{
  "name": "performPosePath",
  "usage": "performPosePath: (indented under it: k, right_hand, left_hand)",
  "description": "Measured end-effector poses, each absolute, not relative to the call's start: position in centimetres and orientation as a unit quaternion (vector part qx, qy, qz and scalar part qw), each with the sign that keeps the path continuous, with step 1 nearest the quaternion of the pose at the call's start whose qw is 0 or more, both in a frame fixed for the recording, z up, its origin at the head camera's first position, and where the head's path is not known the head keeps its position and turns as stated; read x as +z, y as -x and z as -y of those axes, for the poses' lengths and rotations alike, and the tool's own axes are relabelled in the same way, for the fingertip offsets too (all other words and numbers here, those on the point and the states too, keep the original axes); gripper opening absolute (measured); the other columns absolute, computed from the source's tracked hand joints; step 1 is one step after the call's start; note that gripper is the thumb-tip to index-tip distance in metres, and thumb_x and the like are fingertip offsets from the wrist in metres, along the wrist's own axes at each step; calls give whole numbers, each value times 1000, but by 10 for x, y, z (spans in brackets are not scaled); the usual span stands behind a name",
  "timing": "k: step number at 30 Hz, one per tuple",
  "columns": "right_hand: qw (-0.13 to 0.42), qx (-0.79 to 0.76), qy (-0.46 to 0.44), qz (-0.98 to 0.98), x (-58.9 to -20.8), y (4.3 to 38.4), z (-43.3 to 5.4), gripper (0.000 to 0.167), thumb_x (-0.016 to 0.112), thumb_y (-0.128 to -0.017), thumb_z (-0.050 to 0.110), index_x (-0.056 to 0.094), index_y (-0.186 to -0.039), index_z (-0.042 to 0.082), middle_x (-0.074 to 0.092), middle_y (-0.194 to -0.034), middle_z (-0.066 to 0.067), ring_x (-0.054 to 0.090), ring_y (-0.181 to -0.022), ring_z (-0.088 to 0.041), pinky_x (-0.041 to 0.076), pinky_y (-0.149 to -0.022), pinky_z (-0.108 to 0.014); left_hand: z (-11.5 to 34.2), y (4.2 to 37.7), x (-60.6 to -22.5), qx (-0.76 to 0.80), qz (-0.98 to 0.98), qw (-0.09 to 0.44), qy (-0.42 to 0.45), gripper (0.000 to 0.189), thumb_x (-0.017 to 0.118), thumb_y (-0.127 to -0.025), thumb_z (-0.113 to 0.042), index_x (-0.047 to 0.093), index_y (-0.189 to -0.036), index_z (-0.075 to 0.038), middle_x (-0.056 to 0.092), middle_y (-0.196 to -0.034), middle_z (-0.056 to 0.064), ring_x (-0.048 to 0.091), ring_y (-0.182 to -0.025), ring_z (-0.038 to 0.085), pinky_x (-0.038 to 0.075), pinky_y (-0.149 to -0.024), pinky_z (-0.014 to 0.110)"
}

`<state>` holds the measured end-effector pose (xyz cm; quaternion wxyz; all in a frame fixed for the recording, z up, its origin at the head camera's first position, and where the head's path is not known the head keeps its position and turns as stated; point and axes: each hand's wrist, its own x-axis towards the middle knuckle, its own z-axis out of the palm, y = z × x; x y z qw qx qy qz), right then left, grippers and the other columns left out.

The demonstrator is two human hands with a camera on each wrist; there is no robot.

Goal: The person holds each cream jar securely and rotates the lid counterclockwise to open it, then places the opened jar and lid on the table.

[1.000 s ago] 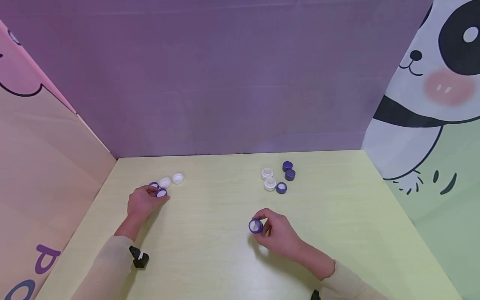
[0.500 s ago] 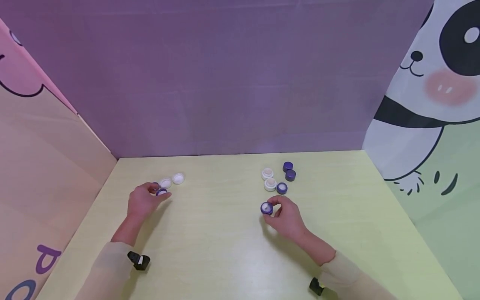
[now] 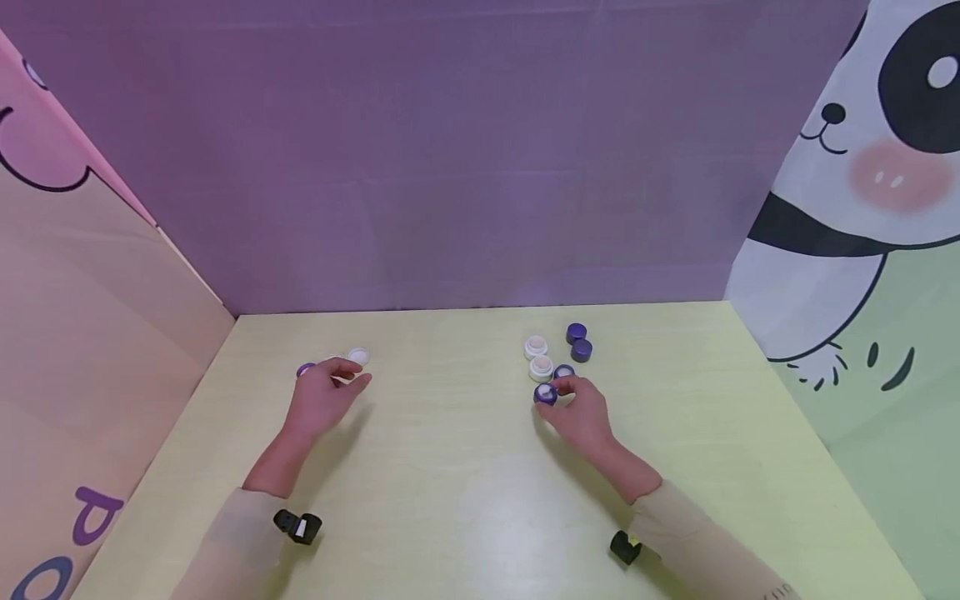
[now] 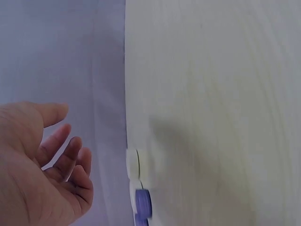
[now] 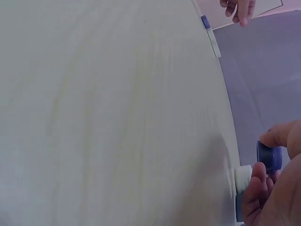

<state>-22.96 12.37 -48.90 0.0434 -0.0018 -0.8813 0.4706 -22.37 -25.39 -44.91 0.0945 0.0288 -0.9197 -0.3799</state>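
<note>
Right hand [image 3: 581, 417]: thumb and fingers clamped on the held purple jar [image 3: 546, 393], just in front of the right-hand group on the table [image 3: 450, 483].
Jar group: two white jars [image 3: 541, 372] behind the held purple jar, with a front purple jar [image 3: 565, 370] close by and two back purple jars [image 3: 581, 351] farther off.
Left hand [image 3: 321, 408]: fingers apart, loosely bent, gripping nothing; above the lids, between a purple lid [image 3: 305, 368] and a white lid [image 3: 358, 357].
Placing the jar: probably the step in hand; best to keep the rim level, lower straight down, avoid nudging neighbours, let go only once flat.
Left fingers: best kept high enough not to brush the lids.
Hard to see: front purple jar partly covered by the right hand; more lids mostly hidden beneath the left; cannot tell if touching between held jar and table.
</note>
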Motion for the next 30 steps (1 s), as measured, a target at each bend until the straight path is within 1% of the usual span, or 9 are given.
performPosePath:
  k: [5,12,20,25,30]
  right_hand:
    - [48,463,19,885,-490,236,-122,33,83,-73,13,66,-100,2,66,-97,-12,55,-84,-24,43,-72,-33]
    - [36,455,39,889,-492,245,-121,36,83,-74,15,66,-102,2,66,-98,-11,57,-87,-25,45,-77,-37]
    - [44,428,31,902,-493,248,-124,35,82,-74,16,66,-102,1,68,-97,-12,60,-89,-27,47,-82,-41]
    - [45,419,29,907,-491,248,-125,36,81,-73,15,66,-102,-1,68,-96,-13,61,-88,-29,47,-81,-42]
    - [37,419,36,907,-491,249,-126,37,81,-73,16,67,-103,0,67,-96,-13,59,-87,-28,47,-78,-41]
  left_hand:
    - [236,222,-444,-402,913,67,-18,29,68,-91,-22,68,-110,-1,64,-96,11,61,-83,25,48,-65,30]
    - [220,221,-447,-423,906,33,8,30,68,-93,-21,65,-115,-2,62,-100,10,58,-88,26,49,-68,33]
    - [206,217,-448,-429,902,21,43,28,68,-92,-19,65,-115,-2,63,-98,7,58,-87,25,49,-66,33]
    - [200,213,-450,-428,902,8,57,28,68,-92,-17,64,-115,-3,63,-99,6,60,-86,23,50,-67,33]
    - [195,210,-451,-430,900,2,68,27,69,-91,-15,64,-114,-3,63,-98,5,60,-85,23,50,-67,33]
